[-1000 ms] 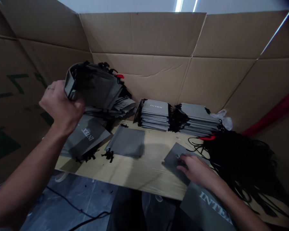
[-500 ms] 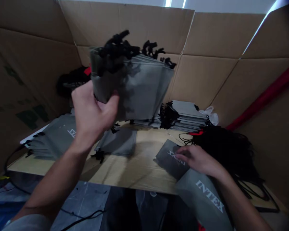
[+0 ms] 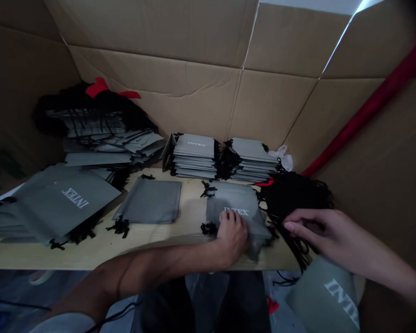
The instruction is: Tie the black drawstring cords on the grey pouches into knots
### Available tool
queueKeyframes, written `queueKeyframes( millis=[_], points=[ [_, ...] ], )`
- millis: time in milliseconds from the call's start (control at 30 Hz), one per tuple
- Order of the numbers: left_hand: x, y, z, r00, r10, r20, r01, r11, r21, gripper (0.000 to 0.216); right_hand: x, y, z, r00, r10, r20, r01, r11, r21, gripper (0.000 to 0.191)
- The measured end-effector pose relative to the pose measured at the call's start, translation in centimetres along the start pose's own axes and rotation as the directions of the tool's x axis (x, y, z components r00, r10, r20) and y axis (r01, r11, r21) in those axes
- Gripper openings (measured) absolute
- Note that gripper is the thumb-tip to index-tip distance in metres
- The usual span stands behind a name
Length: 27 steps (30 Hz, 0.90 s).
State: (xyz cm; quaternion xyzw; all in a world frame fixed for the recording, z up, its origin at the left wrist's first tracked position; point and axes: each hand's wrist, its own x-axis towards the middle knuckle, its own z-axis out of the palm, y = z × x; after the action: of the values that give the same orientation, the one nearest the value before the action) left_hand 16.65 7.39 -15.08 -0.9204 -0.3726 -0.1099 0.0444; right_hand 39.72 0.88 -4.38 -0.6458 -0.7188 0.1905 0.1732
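Observation:
My left hand (image 3: 231,237) rests on a stack of grey drawstring pouches (image 3: 234,194) printed "INTEX", its fingers curled over the front part, with black cord ends sticking out at the corners. The stack's lower right side looks smeared. My right hand (image 3: 327,229) hovers to the right, thumb and forefinger drawn together beside a heap of black cords (image 3: 294,194). Whatever may be in that pinch is too small to make out. Below it hangs another grey INTEX pouch (image 3: 327,293), partly cut by the forearm.
A smaller pile of grey pouches (image 3: 150,201) lies left of centre on the wooden table (image 3: 190,231). Larger pouches (image 3: 79,199) cover the left side. Neat stacks (image 3: 196,157) stand along the cardboard wall (image 3: 152,69). A red strip (image 3: 360,111) slants at right.
My left hand has lowered the raised bundle of pouches to the table, moving right. My right hand has left the dark pouch and shifted right. The view has tilted down.

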Motion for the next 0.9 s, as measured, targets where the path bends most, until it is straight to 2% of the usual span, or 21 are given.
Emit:
queueKeyframes(
  millis=[67,167,367,500,600,700,767,833,900],
  points=[
    [-0.4,-0.5,1.5,0.997,0.028,0.069,-0.029,1.0,0.011,0.057,0.5,-0.2,1.0,0.998,-0.015,0.064,0.014,1.0,0.023,0.052],
    [-0.3,-2.2,1.4,0.988,0.076,0.133,-0.079,0.997,0.014,0.065,1.4,-0.4,2.0,0.993,-0.024,0.117,0.026,1.0,-0.012,0.045],
    [1.6,-4.1,0.3,0.95,0.194,0.247,-0.197,0.98,-0.009,0.035,2.5,-1.7,2.3,0.985,-0.081,0.151,0.079,0.997,0.021,0.038],
    [2.2,-4.5,-1.0,0.931,0.252,0.264,-0.247,0.968,-0.051,0.021,2.7,-2.8,2.4,0.983,-0.101,0.152,0.101,0.995,0.008,0.038],
    [2.5,-6.0,-4.4,0.957,0.208,0.205,-0.197,0.978,-0.07,0.016,2.5,-4.2,2.0,0.979,-0.142,0.148,0.141,0.99,0.02,0.04],
    [2.3,-8.7,-9.4,0.988,0.132,0.08,-0.124,0.987,-0.102,0.022,2.5,-6.4,1.1,0.971,-0.225,0.075,0.224,0.974,0.017,0.039],
    [1.5,-10.7,-12.9,0.996,0.089,-0.011,-0.09,0.987,-0.136,0.02,2.9,-8.1,0.4,0.961,-0.262,-0.089,0.262,0.965,-0.016,0.035],
    [0.3,-12.4,-15.7,0.994,0.053,-0.095,-0.069,0.982,-0.176,0.027,3.6,-10.0,-0.1,0.91,-0.319,-0.264,0.31,0.948,-0.076,0.03],
    [-1.2,-13.6,-17.6,0.983,0.047,-0.18,-0.088,0.971,-0.223,0.031,4.7,-11.7,-0.4,0.85,-0.337,-0.404,0.322,0.941,-0.106,0.032]
  ],
)
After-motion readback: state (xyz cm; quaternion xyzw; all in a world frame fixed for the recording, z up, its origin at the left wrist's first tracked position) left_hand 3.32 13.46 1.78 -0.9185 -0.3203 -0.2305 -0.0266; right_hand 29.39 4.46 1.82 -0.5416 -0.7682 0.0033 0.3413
